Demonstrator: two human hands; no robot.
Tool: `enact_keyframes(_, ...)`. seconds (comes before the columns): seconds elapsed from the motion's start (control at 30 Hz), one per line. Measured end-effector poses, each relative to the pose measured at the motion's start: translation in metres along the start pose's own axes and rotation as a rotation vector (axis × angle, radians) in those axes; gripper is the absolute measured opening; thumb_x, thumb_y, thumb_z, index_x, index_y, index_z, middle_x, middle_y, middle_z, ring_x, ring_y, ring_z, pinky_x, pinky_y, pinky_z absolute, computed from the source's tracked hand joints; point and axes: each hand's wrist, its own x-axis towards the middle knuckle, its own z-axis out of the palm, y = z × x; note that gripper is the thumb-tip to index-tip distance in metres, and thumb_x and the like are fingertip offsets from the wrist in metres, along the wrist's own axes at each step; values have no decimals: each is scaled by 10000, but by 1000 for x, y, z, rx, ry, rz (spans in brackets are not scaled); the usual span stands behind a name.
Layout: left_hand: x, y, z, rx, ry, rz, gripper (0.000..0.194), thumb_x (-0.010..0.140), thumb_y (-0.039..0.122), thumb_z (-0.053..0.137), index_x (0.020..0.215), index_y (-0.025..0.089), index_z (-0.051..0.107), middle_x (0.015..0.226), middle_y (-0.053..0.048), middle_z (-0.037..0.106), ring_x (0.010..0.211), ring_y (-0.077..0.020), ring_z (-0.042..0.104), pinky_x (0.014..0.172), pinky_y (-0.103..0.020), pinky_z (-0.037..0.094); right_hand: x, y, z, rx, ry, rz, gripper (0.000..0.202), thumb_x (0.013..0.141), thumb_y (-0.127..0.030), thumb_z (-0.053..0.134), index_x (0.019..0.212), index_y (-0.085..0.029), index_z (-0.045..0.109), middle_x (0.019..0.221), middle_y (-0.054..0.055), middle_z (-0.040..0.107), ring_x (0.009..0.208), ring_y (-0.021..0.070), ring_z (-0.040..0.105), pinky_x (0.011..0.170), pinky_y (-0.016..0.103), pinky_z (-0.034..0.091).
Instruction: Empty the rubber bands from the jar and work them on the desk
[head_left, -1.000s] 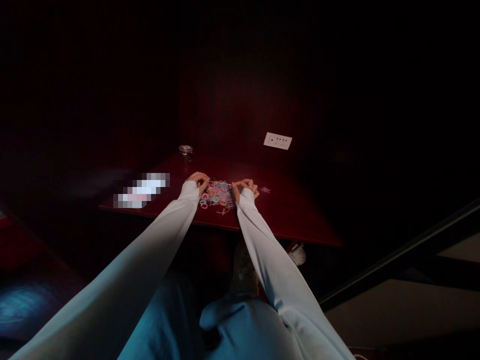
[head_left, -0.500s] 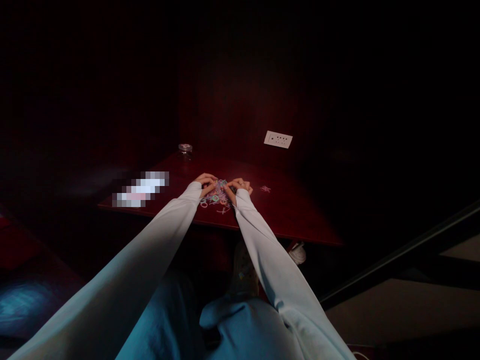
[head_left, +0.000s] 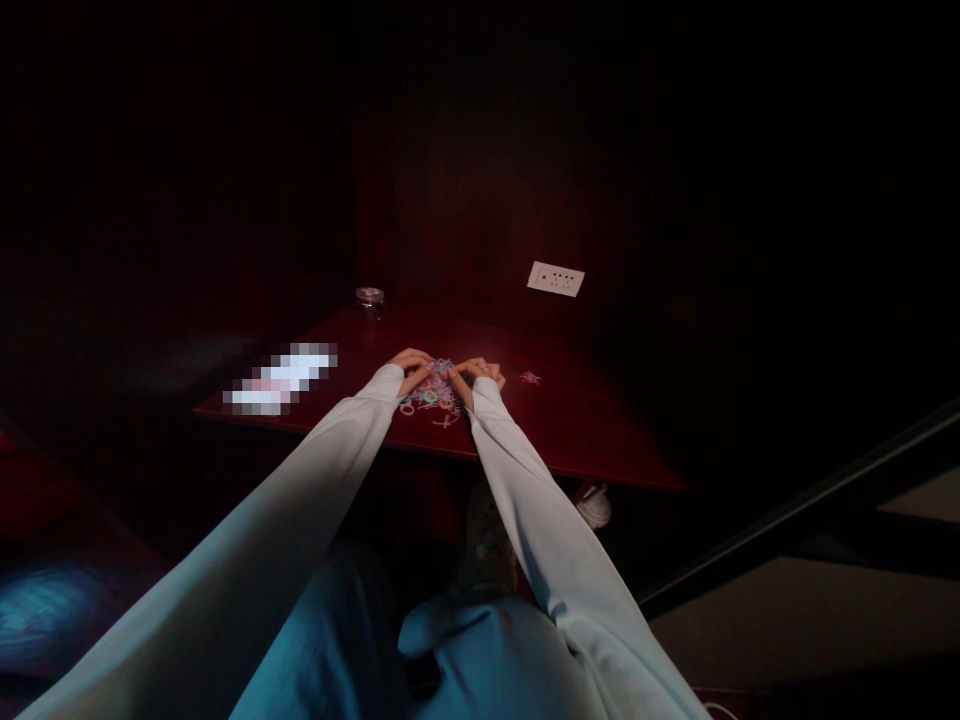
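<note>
Over colourful bands [head_left: 441, 388]: left hand [head_left: 408, 364], right hand [head_left: 481, 370], fingers [head_left: 412, 353] curled; whether pinching anything, cannot tell.

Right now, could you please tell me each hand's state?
Left hand: curled at the pile of small multicoloured rings and strips; grip unclear.
Right hand: curled there too; grip unclear.

Very dim, near-black across top and right; bluish glare low left, blue cast on trousers [head_left: 495, 650]; sleeves [head_left: 330, 470] and socket [head_left: 556, 279] read pale, plus bright pixelated patch [head_left: 283, 378] on table [head_left: 570, 425]; deep shadow underneath; wide-angle stretch toward bottom corners; pile [head_left: 431, 397] detail soft, too small to resolve
</note>
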Motion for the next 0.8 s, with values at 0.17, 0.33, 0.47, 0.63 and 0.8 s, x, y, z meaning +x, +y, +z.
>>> enact_keyframes(0.17,2,1,-4,-9,-11,-30,373,893,517,584,724,211,715,969,-82,730,897,-218,670,794,-344,552,-1,1,-1,6,4,-2,218,969,-442,606,936,-298,766,1092,4,687,1093,220,474,924,376,270)
enact_keyframes(0.33,3,-4,-7,-18,-31,-39,349,879,501,609,727,209,725,959,-80,736,841,-205,665,709,-318,547,0,2,0,-11,12,8,241,962,-474,611,927,-300,774,1099,9,683,1099,224,481,924,376,277)
enact_keyframes(0.47,3,-4,-7,-14,-41,-44,331,877,484,616,728,209,722,950,-76,737,820,-201,658,688,-312,540,1,3,2,-15,15,-2,294,958,-536,594,916,-312,779,1097,9,682,1094,227,475,927,376,279)
enact_keyframes(0.63,0,0,-3,13,-4,-44,343,890,483,596,716,206,702,939,-80,722,830,-205,655,700,-320,531,1,3,2,23,21,2,313,939,-565,611,895,-307,783,1085,15,690,1088,232,477,933,384,288)
enact_keyframes(0.8,-1,3,3,10,47,-27,363,872,510,596,693,206,685,896,-78,713,815,-200,645,653,-304,500,1,3,2,2,7,-2,300,943,-555,613,906,-311,784,1086,9,689,1098,228,475,926,377,288)
